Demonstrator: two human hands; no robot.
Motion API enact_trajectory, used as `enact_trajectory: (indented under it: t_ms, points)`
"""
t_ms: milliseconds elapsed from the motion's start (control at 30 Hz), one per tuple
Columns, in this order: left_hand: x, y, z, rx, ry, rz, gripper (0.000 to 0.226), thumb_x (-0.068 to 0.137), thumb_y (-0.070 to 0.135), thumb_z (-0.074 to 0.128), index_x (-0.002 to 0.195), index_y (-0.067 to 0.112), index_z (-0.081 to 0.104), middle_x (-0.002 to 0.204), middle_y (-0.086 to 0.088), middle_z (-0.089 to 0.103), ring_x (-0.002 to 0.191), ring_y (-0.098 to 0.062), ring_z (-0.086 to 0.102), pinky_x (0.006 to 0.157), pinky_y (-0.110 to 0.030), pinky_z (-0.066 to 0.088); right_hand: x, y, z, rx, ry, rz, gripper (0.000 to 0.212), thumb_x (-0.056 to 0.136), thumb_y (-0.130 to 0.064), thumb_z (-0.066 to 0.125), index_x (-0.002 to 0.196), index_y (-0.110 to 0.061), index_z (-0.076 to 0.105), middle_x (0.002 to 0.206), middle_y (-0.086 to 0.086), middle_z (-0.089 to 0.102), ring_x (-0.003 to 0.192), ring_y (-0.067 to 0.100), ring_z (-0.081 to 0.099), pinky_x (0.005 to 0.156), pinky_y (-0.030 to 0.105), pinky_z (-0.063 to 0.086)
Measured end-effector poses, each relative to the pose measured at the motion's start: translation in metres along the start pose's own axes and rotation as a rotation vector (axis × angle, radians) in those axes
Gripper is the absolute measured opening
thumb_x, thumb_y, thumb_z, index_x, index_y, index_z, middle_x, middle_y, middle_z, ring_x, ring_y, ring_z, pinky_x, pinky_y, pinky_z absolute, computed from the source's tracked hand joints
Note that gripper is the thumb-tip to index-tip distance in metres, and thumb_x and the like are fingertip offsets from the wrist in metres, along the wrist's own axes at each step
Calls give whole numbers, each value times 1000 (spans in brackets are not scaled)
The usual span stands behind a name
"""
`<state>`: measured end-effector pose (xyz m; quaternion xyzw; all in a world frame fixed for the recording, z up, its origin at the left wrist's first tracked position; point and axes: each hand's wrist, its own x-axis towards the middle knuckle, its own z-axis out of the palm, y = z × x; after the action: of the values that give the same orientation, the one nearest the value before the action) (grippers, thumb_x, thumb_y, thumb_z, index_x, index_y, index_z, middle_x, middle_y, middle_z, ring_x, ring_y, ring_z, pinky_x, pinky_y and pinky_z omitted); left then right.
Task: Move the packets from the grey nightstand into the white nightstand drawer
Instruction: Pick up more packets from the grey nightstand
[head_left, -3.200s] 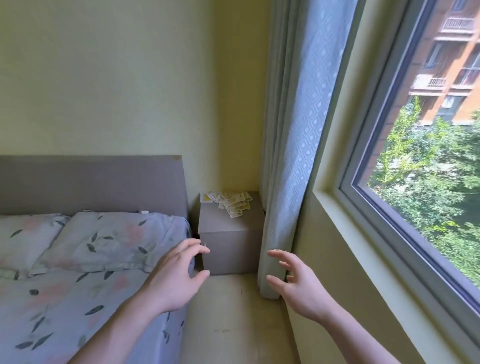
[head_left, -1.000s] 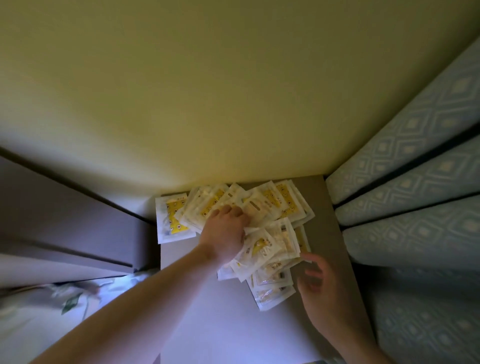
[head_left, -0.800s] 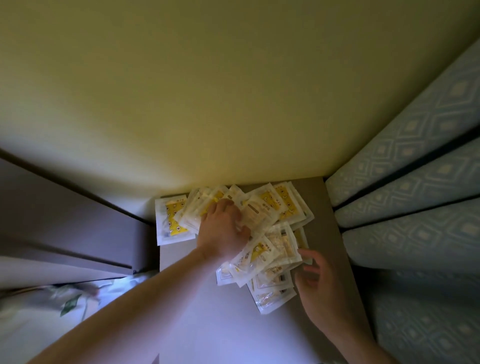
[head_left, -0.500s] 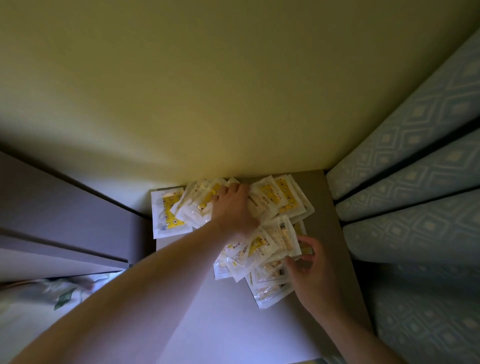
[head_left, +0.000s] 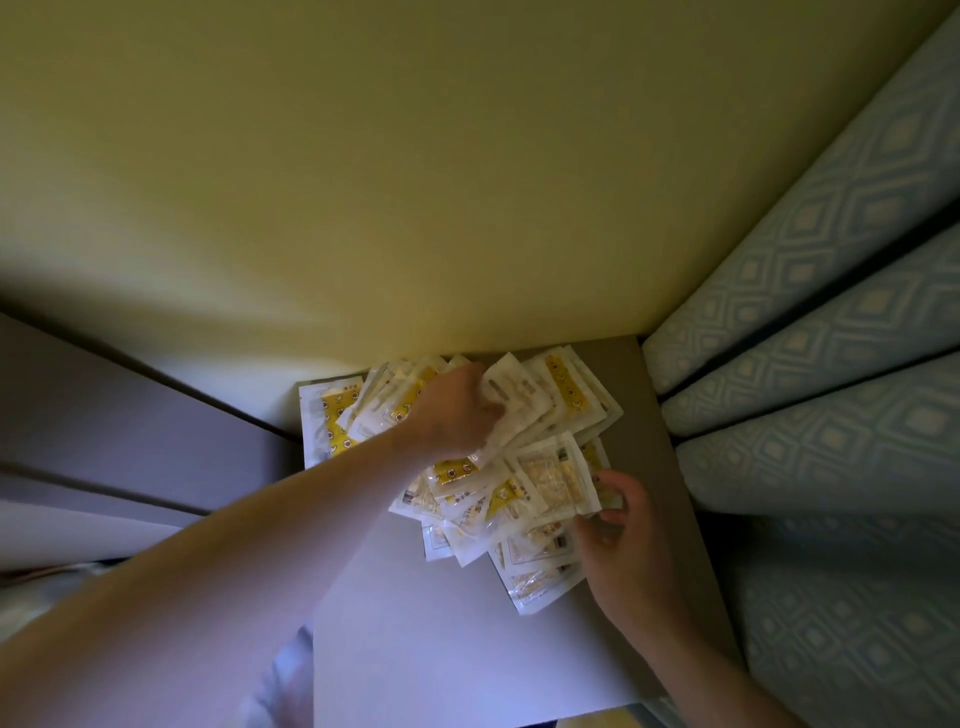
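You are working on the pile of packets (head_left: 498, 467), which is lying on the far part of the grey nightstand (head_left: 415, 649), against the yellow wall (head_left: 415, 182) and near the blue curtain (head_left: 831, 364). The packets are overlapping each other in a loose fan, so one hand alone cannot take them together; I think this is why you are using both hands.

Your left hand (head_left: 457, 410) is reaching over the back of the pile, and its fingers are curling around several packets there and bunching them, with one pale packet standing up beside the knuckles. Your right hand (head_left: 618, 530) is coming from the near right side, and its thumb and fingers are pinching the edge of the clear packets at that side, which are lifting a little from the surface.

Probably you are gathering the pile from two sides toward the middle, to lift it in one stack. The packets look thin and slippery, so the lower ones may slide out. One packet at the far left (head_left: 332, 415) is lying outside your grip and may be left behind. The white nightstand drawer is not visible here.
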<state>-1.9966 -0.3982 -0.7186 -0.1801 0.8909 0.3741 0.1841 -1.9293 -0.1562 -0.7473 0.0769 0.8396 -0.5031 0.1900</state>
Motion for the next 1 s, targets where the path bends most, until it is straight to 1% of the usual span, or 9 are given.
enact_trajectory:
  t_ms: [133, 233, 367, 467, 600, 700, 800, 900, 1000]
  points:
    - [-51, -10, -22, -342, 130, -52, 9, 95, 23, 69, 101, 27, 64, 76, 11, 71, 51, -1, 62, 42, -21, 45, -4, -20, -2, -32, -8, -39, 62, 88, -8, 73, 109, -60, 48, 115, -7, 64, 100, 9, 67, 81, 38, 60]
    - [-86, -41, -32, -453, 242, -136, 16, 90, 18, 76, 98, 27, 66, 77, 4, 72, 57, -1, 61, 56, -25, 49, -2, -35, 7, -135, -21, -154, 59, 86, -7, 73, 123, -47, 49, 116, -8, 59, 102, 12, 62, 84, 44, 58]
    - [-125, -90, -44, -395, 313, -269, 21, 86, 20, 79, 98, 32, 67, 77, -2, 71, 65, -5, 64, 68, -32, 52, 10, -62, 37, -250, -91, -270, 56, 85, -12, 75, 133, -31, 51, 127, -13, 51, 114, 15, 56, 97, 42, 52]
    - [-143, -112, -53, -348, 345, -344, 19, 87, 21, 78, 88, 34, 64, 67, 16, 66, 61, 0, 62, 63, -26, 47, 26, -79, 66, -369, -197, -268, 66, 87, -28, 76, 144, -27, 42, 143, -6, 46, 131, 19, 48, 107, 41, 45]
    - [-152, -122, -53, -354, 372, -354, 15, 91, 17, 74, 92, 30, 66, 66, 8, 64, 59, 1, 60, 55, -16, 40, 46, -88, 108, -504, -271, -168, 94, 80, -46, 80, 154, -22, 28, 153, 2, 38, 140, 26, 38, 110, 44, 42]
    - [-157, -122, -51, -432, 372, -353, 13, 92, 15, 72, 96, 27, 70, 72, 6, 69, 62, -2, 63, 54, -8, 43, 52, -87, 127, -646, -235, -106, 104, 71, -52, 86, 152, -22, 28, 149, 6, 38, 135, 30, 45, 103, 44, 47]
    - [-161, -124, -45, -472, 365, -368, 13, 92, 15, 72, 97, 27, 70, 82, -7, 71, 73, -17, 68, 59, -12, 48, 56, -87, 132, -713, -178, -61, 109, 64, -49, 92, 149, -21, 30, 146, 9, 39, 131, 33, 48, 97, 43, 48]
    - [-165, -126, -41, -468, 351, -394, 10, 92, 18, 72, 98, 26, 69, 85, -7, 72, 78, -18, 70, 68, -21, 53, 58, -93, 134, -719, -188, -20, 111, 63, -38, 96, 150, -19, 29, 146, 8, 41, 132, 32, 48, 101, 44, 46]
    - [-169, -125, -41, -468, 350, -417, 10, 93, 19, 71, 99, 27, 69, 85, -5, 73, 74, -9, 68, 59, -9, 47, 55, -94, 135, -646, -206, -17, 92, 71, -21, 91, 143, -17, 34, 135, 5, 54, 119, 31, 60, 98, 47, 52]
